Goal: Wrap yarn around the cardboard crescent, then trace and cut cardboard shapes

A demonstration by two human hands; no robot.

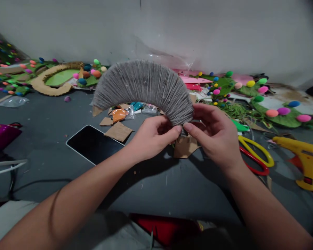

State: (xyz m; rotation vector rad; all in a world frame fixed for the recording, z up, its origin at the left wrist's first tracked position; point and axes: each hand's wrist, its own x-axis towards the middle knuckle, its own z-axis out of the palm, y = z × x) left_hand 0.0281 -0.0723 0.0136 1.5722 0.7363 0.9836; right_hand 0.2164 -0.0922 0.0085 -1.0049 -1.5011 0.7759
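Your left hand point(156, 135) and right hand point(219, 135) pinch one end of the grey arc point(146, 83), above the table point(187, 191); glue gun point(311, 163) and scissors point(264, 170) at right; phone point(95, 144) at left; coloured balls point(283, 111) behind; wall point(94, 31) farthest.

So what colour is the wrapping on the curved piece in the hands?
The wrapping is grey; it shows in the head view, the only one.
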